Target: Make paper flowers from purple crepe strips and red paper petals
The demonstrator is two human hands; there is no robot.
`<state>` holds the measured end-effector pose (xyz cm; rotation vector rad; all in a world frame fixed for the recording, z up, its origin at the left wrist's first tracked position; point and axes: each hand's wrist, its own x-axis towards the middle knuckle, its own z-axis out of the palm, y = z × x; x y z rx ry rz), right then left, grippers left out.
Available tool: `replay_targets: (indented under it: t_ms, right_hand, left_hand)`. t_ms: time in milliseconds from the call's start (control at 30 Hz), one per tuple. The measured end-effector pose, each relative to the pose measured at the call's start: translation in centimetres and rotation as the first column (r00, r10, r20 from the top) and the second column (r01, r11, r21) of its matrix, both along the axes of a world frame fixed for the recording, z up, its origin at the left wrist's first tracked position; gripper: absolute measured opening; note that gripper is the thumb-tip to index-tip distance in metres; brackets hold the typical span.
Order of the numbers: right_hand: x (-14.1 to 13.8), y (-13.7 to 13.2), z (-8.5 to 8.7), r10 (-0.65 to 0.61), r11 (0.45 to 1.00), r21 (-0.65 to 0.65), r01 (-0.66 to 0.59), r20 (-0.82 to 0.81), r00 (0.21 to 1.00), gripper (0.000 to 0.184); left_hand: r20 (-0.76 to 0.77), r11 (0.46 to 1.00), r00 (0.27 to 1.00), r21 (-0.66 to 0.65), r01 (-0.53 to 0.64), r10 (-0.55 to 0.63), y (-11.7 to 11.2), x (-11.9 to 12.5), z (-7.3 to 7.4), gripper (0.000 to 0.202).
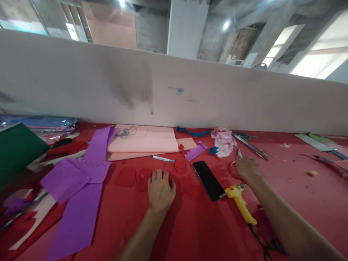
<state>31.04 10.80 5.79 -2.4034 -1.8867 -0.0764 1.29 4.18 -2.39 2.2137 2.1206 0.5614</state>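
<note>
My left hand rests palm down on the red tabletop, fingers bent and slightly apart. Under and beside its fingertips lies a red cut piece, hard to tell from the table; another red piece lies to the left. My right hand is farther right with fingers curled down beside a red ring-shaped thing. A pale pointed tip shows just beyond those fingers; whatever lies beneath them is hidden. A yellow glue gun lies below my right hand. Between the hands is a black phone.
Purple sheets and a green sheet lie left. Pale pink sheets, a white marker, crumpled pink material and scissors lie toward the back. A white partition borders the table. The glue gun's cord trails forward.
</note>
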Motion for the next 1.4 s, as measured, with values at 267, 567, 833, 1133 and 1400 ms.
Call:
replay_targets:
  t_ms: [267,567,833,1133,1400]
  right_hand:
    - [-14.9,3.9,-4.2,0.52,0.811,-0.209,-0.546,-0.169,0.837,0.024]
    - [-14.6,5.6,-5.0,0.39,0.824,-0.331,-0.46,-0.257,0.884,0.031]
    - [-13.2,5.4,-2.8,0.342,0.864,-0.186,-0.467,-0.463,0.818,0.011]
    - [-14.2,0.2,-1.2,0.327,0.835,-0.03,-0.549,-0.776,0.54,0.016]
    - [-12.7,-2.4,-3.5,0.363,0.922,0.165,-0.351,-0.684,0.633,0.015]
  left_hand:
    - [-0.038,0.998,0.998,-0.014,-0.06,0.059,0.0,-0.2,0.2,0.023]
    - [0.065,0.998,0.998,-0.06,-0.021,0.025,0.3,-0.4,0.2,0.02]
    - [0.137,0.998,0.99,-0.069,-0.007,0.016,0.3,-0.7,0.2,0.02]
    - [0.979,0.968,0.173,0.065,0.241,-0.108,0.9,1.1,0.0,0.038]
    - [0.969,0.924,-0.032,-0.223,0.31,0.245,0.0,2.2,0.2,0.014]
